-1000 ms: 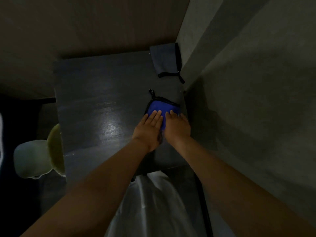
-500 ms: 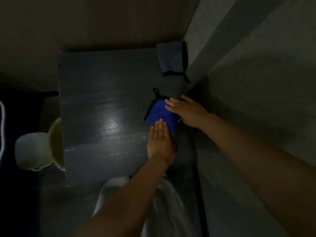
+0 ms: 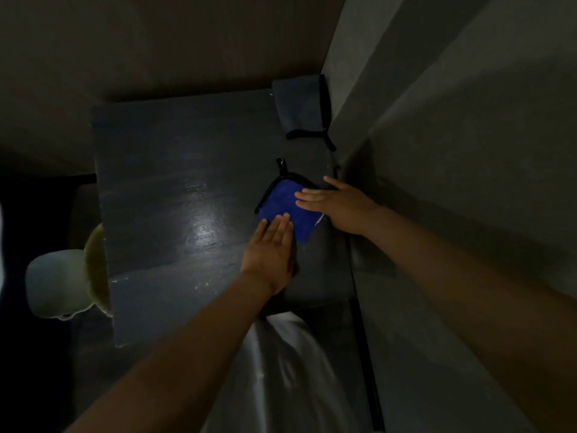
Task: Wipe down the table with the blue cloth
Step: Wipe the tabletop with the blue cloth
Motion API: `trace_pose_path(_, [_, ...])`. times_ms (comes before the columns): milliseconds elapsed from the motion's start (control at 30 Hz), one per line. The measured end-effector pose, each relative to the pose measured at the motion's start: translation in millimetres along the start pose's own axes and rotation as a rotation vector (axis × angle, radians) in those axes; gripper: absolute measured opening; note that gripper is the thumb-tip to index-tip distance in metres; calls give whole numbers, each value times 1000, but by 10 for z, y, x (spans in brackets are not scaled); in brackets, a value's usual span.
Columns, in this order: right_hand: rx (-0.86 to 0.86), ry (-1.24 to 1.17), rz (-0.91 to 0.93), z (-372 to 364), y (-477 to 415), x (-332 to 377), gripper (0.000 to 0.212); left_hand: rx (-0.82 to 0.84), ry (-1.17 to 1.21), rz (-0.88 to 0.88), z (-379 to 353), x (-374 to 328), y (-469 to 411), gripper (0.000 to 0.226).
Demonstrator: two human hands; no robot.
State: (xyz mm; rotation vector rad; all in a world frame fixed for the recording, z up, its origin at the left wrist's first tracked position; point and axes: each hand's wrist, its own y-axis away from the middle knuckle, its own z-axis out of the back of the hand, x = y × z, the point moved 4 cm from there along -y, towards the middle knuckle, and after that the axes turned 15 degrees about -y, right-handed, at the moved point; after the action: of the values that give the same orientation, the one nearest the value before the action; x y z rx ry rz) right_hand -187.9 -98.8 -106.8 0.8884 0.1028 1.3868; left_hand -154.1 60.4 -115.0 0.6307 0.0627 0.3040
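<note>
Seen from above, in dim light. Lying flat toward the right side of the dark grey glossy tabletop (image 3: 171, 182): a folded bright blue cloth with black edging (image 3: 281, 203), with a small black loop (image 3: 282, 162) at its far corner. Pressed at its near edge by the left hand (image 3: 270, 248), palm down, fingers straight and close together, fingertips on the fabric. Covered on its right side by the right hand (image 3: 340, 207), likewise flat, fingers extended and pointing left across the blue cloth, thumb spread toward the far side. Both hands flat, fingers straight, resting on the cloth rather than gripping it. Farther back, in the tabletop's far right corner beside the grey wall (image 3: 437, 151): a folded grey cloth with black trim (image 3: 298, 104), well apart from the blue one. Off the left edge: a pale rounded object (image 3: 56, 282), too dim to identify. Below the near edge: white fabric (image 3: 281, 354).
</note>
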Motion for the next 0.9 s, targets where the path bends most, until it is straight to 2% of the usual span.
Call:
trace_pose_path(300, [-129, -105, -71, -8, 223, -143, 76, -31, -122, -55, 244, 169, -220, 73])
trace_pose_path(467, [-123, -19, -178, -63, 318, -184, 76, -26, -209, -86, 394, 163, -431, 76])
trace_pose_path(633, [-78, 128, -231, -229, 323, -104, 78, -19, -167, -90, 378, 131, -464, 80])
trace_pose_path(900, [-53, 134, -287, -276, 354, -11, 74, 14, -173, -121, 272, 84, -385, 85])
